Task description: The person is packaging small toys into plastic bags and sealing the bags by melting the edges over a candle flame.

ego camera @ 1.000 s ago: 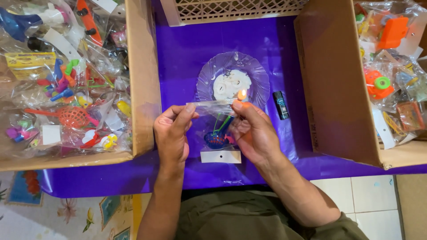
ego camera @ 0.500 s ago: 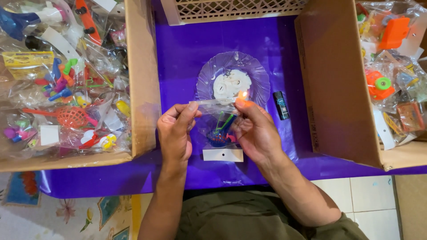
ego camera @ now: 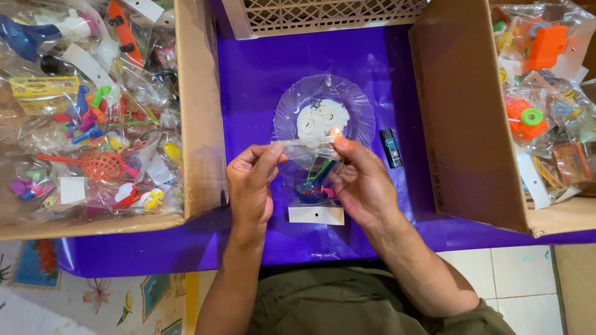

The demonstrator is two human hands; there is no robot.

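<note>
Your desk (ego camera: 261, 80) is covered in a purple sheet that runs from its far edge to the near edge, where it hangs slightly over. Below the near edge you can see pale floor tiles on the right and a patterned floral mat on the left.

Your left hand (ego camera: 251, 186) is clenched in a pinch on the top left corner of a small clear plastic bag (ego camera: 313, 174), thumb against forefinger. Your right hand (ego camera: 360, 180) pinches the top right corner of the same bag, so both grips are grasping it. The bag hangs above the middle of the desk, toward the near edge, holding small coloured toys in blue, green and pink. A white card header (ego camera: 315, 215) lies flat on the sheet just beneath it.

A small flame (ego camera: 336, 131) burns at the bag's top edge by your right fingertips. It sits over a clear plastic plate (ego camera: 292, 99) bearing a lump of white wax, placed at mid-desk. A black lighter (ego camera: 391, 147) lies just right of the plate.

A cardboard box (ego camera: 198, 111) of bagged toys occupies the left edge; a second cardboard box (ego camera: 459, 105), likewise filled, occupies the right edge. A white lattice basket (ego camera: 323, 12) stands at the far edge.
</note>
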